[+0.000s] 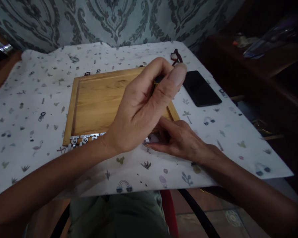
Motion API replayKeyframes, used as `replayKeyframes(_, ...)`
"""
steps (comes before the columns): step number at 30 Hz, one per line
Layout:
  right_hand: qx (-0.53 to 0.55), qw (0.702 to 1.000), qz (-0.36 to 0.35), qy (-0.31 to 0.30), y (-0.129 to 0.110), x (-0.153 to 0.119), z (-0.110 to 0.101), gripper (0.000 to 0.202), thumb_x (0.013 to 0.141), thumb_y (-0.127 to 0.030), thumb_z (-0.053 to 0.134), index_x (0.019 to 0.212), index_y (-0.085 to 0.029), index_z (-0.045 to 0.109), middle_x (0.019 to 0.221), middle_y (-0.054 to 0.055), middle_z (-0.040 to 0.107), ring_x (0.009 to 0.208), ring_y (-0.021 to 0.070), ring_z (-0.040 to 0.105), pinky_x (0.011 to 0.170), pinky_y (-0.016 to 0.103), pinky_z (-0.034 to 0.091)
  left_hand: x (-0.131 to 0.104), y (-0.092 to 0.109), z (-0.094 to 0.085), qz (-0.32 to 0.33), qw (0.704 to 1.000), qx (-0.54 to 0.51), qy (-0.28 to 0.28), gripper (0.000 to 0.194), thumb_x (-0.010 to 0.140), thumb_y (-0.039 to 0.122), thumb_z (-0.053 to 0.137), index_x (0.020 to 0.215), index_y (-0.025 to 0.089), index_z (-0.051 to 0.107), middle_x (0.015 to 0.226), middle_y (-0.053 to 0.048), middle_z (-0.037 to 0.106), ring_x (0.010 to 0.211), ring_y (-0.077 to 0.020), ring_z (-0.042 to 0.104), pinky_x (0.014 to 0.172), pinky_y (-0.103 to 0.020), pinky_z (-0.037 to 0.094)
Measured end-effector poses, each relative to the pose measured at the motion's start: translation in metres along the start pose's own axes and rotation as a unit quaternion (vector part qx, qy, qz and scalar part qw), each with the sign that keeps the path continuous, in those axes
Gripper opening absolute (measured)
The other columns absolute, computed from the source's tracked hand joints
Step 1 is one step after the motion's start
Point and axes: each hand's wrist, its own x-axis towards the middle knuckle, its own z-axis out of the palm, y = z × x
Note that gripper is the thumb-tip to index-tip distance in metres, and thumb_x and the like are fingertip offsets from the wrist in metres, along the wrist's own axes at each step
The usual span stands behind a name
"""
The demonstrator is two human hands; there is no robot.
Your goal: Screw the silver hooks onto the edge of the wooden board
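Room to pass along the left edge of the table [17, 138]; wooden board [96, 99] blocks the middle, left hand [139, 112] and right hand [182, 140] crowd its right side, dark phone [202, 88] near the right edge!

The framed board [99, 102] looks smooth wood, the fittings [84, 139] shiny metal.

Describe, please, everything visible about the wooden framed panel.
The wooden framed panel is yellowish-brown, grained, with a raised border. It lies flat on the patterned tablecloth. Silvery metal fittings sit along its near edge. The left hand hides part of it; the right hand is at its near right corner, contact unclear.
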Motion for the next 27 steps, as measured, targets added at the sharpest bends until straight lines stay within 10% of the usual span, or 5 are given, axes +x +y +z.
replayKeyframes(27, -0.017, 1.0, 0.0, 0.011, 0.0008, -0.0011, 0.0015, 0.054, 0.092, -0.059, 0.058, 0.126, -0.017, 0.056, 0.074, 0.002, 0.067, 0.053, 0.0147, 0.058, 0.052, 0.027, 0.045, -0.0033, -0.0012, 0.0008, 0.033, 0.999, -0.018, -0.007, 0.032, 0.095, 0.043, 0.06, 0.074, 0.021, 0.048, 0.077, 0.001, 0.041, 0.058, -0.0096, 0.036, 0.054, -0.03, 0.036)
